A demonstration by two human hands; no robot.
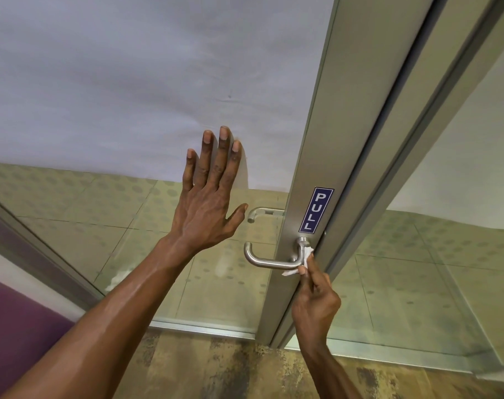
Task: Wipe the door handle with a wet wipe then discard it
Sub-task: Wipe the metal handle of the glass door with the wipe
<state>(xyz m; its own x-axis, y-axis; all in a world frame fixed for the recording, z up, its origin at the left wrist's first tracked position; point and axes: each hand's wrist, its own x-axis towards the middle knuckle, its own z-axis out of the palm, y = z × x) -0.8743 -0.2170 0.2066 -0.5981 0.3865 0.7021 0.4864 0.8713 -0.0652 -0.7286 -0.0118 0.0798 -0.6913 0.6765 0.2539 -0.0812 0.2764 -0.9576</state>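
Head view — right hand [315,300] presses wipe [298,264] against handle [274,262].

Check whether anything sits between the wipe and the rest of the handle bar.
Nothing visible does. The right hand presses the wet wipe against the door handle at its bend near the frame; the bar leftward is bare. The left hand lies flat on the glass above, clear of it.

A glass panel [72,82], seemingly frosted above, is framed in grey metal [331,139] over mottled brown flooring [216,370].

Office or public building: metal-framed glass door [311,156] with PULL sign [316,210].
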